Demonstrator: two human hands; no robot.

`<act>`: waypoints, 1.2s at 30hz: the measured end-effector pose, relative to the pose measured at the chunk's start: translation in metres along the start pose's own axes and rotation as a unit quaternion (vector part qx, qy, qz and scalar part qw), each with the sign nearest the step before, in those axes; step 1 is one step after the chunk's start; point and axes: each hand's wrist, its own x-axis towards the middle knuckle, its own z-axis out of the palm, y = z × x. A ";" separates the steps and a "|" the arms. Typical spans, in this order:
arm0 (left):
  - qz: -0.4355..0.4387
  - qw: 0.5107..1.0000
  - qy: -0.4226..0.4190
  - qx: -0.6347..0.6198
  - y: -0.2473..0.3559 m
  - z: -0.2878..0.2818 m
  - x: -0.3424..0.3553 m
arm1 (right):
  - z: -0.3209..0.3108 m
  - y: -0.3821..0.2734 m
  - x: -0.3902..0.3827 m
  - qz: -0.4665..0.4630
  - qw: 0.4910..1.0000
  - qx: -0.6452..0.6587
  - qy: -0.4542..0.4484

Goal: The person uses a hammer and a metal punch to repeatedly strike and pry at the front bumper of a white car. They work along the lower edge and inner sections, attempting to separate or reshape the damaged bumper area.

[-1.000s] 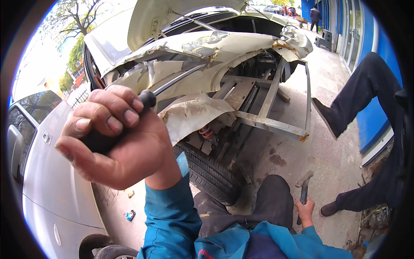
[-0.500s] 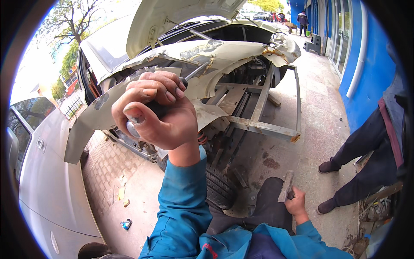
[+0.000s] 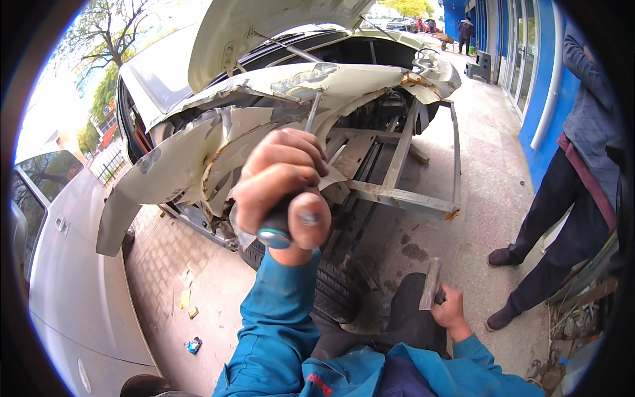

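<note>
My left hand (image 3: 281, 188), raised in the middle of the view, is closed around the dark handle of a screwdriver (image 3: 275, 231) with a teal ring at its end. Its metal shaft points up over a crumpled, rust-edged cream car panel (image 3: 357, 79); I cannot tell whether the tip touches it. My right hand (image 3: 451, 308), low beside my right thigh, grips a hammer (image 3: 431, 283), its metal head upward. Below the torn bodywork are an exposed metal frame (image 3: 397, 202) and a tyre (image 3: 334, 294), partly hidden by my left arm.
A silver car (image 3: 73, 278) stands at my left. A person (image 3: 582, 165) in dark trousers stands close at my right by a blue wall (image 3: 542, 99), with clutter at the lower right. A grey stool (image 3: 479, 66) and a distant person (image 3: 465, 30) are along the walkway.
My left hand has moved rightward, turning the screwdriver shaft more upright. My right hand has shifted slightly left. The person at my right has lowered a raised leg and now stands upright.
</note>
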 end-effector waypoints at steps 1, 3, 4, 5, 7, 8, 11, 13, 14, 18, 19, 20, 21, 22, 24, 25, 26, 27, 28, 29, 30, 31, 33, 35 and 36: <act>0.007 1.000 -0.015 0.002 0.002 0.001 -0.006 | -0.001 -0.006 0.004 0.007 1.000 0.013 -0.004; 0.009 0.997 -0.060 0.040 0.006 -0.002 -0.015 | -0.004 -0.021 0.012 0.003 0.999 0.045 -0.014; -0.001 0.992 -0.091 0.084 0.009 -0.006 -0.017 | -0.006 -0.031 0.017 -0.008 0.998 0.064 -0.021; 0.004 0.988 -0.109 0.107 0.011 -0.009 -0.020 | -0.008 -0.042 0.023 -0.015 0.997 0.073 -0.028; 0.000 0.979 -0.137 0.151 0.016 -0.015 -0.025 | -0.009 -0.068 0.036 -0.124 0.990 0.066 -0.012; -0.007 0.973 -0.152 0.172 0.017 -0.018 -0.028 | -0.010 -0.082 0.042 -0.188 0.980 0.071 0.003; -0.038 0.965 -0.178 0.188 0.015 -0.024 -0.038 | -0.014 -0.119 0.059 -0.350 0.935 0.036 -0.039; -0.035 0.958 -0.200 0.202 0.014 -0.028 -0.045 | 0.000 -0.141 0.064 -0.410 0.907 0.063 -0.076; -0.028 0.954 -0.210 0.210 0.014 -0.028 -0.048 | 0.006 -0.150 0.067 -0.434 0.891 0.073 -0.107; -0.036 0.952 -0.205 0.226 0.016 -0.032 -0.054 | 0.030 -0.175 0.065 -0.500 0.858 0.071 -0.096; -0.035 0.952 -0.206 0.223 0.017 -0.033 -0.055 | 0.035 -0.180 0.065 -0.516 0.850 0.068 -0.086; -0.036 0.952 -0.208 0.223 0.017 -0.033 -0.055 | 0.038 -0.185 0.064 -0.524 0.846 0.073 -0.067; -0.043 0.949 -0.212 0.228 0.017 -0.034 -0.054 | 0.039 -0.189 0.065 -0.532 0.842 0.056 -0.070; -0.039 0.951 -0.211 0.224 0.017 -0.034 -0.054 | 0.038 -0.192 0.065 -0.533 0.842 0.042 -0.068; -0.039 0.951 -0.212 0.224 0.017 -0.033 -0.054 | 0.036 -0.198 0.068 -0.522 0.850 0.006 -0.066; -0.043 0.952 -0.208 0.221 0.018 -0.032 -0.054 | 0.035 -0.201 0.071 -0.512 0.857 -0.018 -0.063; -0.048 0.954 -0.201 0.219 0.018 -0.031 -0.055 | 0.035 -0.202 0.073 -0.506 0.860 -0.041 -0.061; -0.051 0.954 -0.196 0.223 0.018 -0.030 -0.055 | 0.036 -0.204 0.078 -0.471 0.879 -0.049 -0.056; -0.052 0.954 -0.190 0.226 0.018 -0.029 -0.056 | 0.037 -0.206 0.077 -0.468 0.881 -0.040 -0.054; -0.052 0.956 -0.181 0.224 0.019 -0.029 -0.056 | 0.040 -0.208 0.074 -0.456 0.888 -0.032 -0.050; -0.055 0.956 -0.177 0.229 0.019 -0.028 -0.057 | 0.042 -0.210 0.070 -0.434 0.899 -0.028 -0.049; -0.055 0.956 -0.179 0.227 0.019 -0.029 -0.057 | 0.045 -0.212 0.063 -0.419 0.906 0.022 -0.061; -0.053 0.954 -0.189 0.228 0.018 -0.030 -0.058 | 0.047 -0.213 0.059 -0.460 0.884 0.058 -0.064; -0.051 0.958 -0.181 0.219 0.018 -0.031 -0.058 | 0.047 -0.211 0.062 -0.545 0.837 0.026 -0.036; -0.052 0.959 -0.176 0.216 0.018 -0.031 -0.058 | 0.047 -0.208 0.068 -0.543 0.839 -0.001 -0.038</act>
